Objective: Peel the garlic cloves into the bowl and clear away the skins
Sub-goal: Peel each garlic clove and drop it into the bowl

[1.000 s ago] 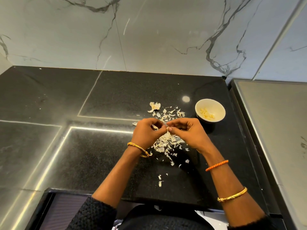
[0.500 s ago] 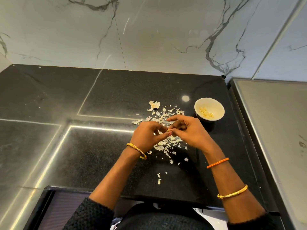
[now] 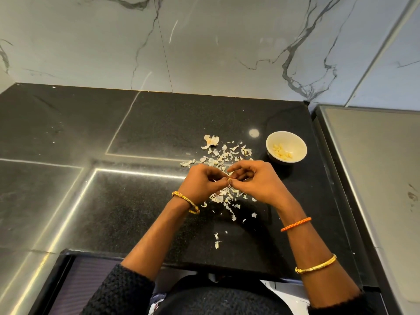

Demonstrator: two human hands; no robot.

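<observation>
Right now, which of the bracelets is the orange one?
The orange bracelet is the twisted cord on the right arm, nearest the right hand. The gold bangle further up that arm and the left wrist's bangle are shiny metal.

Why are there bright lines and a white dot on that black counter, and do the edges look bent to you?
Head view: the bright lines are glare, a light strip mirrored in the polished countertop; the white dot beside the bowl is a lamp's reflection. The wide-angle lens makes the edges splay outward. The left hand and right hand look sharp, yet what they pinch is too small to make out.
</observation>
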